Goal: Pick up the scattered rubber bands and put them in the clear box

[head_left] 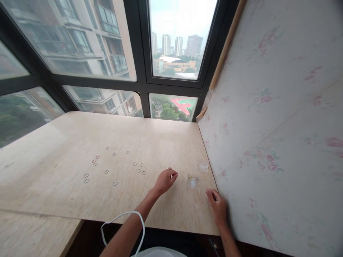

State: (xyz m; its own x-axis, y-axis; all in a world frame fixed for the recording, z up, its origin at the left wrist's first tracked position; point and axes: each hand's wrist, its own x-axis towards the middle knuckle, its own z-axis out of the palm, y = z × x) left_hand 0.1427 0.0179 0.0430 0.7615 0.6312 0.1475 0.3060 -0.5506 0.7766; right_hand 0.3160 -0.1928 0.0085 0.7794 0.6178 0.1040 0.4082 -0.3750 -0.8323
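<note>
My left hand hovers over or rests on the pale marbled sill, its thumb and fingers pinched together; anything between them is too small to make out. Just right of it lies a small clear plastic case with tiny yellowish pieces and a whitish patch inside. My right hand is closed beside the wall, to the lower right of that case, and what its curled fingers may hold is hidden. Several thin rings are spread across the sill left of my left hand, mostly grey, with a reddish ring among them.
A second clear plastic piece lies behind the case, near the wall. The flowered wall bounds the right side, and dark window frames stand at the back. A white cord loops over my left forearm by the front edge.
</note>
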